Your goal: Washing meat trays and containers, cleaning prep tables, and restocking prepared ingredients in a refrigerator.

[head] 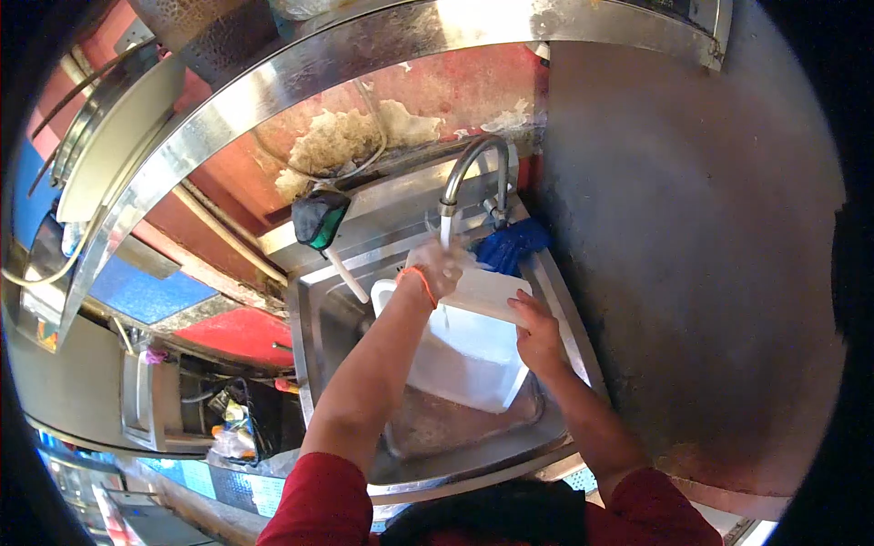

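A white plastic tub [471,362] lies tilted in a stainless steel sink [471,437]. Across its upper end runs an off-white plastic piece [485,293]; I cannot tell whether it is the tub's own wall or a separate container. My right hand [539,334] grips the right end of this piece, thumb and fingers around its edge. Water pours from a curved metal faucet [478,153] onto my left hand [437,266], which is blurred at the piece's left end. An orange band [420,283] circles my left wrist. The left fingers are unclear.
Left of the faucet, a black and green cloth-like item [321,220] sits by a pale handle [347,275] reaching into the sink. A blue net or cloth [515,242] lies at the back right corner. A metal shelf edge [382,54] crosses above; a dark panel [696,259] stands right.
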Tool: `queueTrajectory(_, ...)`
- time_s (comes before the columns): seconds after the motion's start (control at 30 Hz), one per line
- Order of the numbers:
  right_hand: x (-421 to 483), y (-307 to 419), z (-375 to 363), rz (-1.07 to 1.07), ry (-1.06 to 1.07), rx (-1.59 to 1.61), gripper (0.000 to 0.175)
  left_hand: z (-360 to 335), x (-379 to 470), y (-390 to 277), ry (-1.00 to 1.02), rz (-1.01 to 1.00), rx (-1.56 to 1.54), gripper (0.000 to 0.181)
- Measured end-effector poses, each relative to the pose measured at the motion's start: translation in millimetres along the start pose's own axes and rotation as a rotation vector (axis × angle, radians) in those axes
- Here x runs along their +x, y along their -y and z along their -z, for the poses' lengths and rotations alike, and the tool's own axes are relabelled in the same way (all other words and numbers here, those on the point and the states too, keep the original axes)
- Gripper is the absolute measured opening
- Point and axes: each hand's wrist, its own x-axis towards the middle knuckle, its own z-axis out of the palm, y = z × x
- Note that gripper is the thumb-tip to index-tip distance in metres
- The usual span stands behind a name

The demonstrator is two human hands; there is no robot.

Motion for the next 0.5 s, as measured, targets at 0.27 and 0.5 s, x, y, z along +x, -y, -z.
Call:
queueTrajectory(0.27,6.5,6.6,17.5,-0.17,0.383,-0.474,0.029,15.5,-29.7,-118.9,0.199,0.258,0.733,0.019)
queueTrajectory(0.5,19.2,-21.6,2.5,-0.418,0.493,-0.227,0.019,12.2,-134.7,-64.1,-0.067,0.116,0.316,0.058)
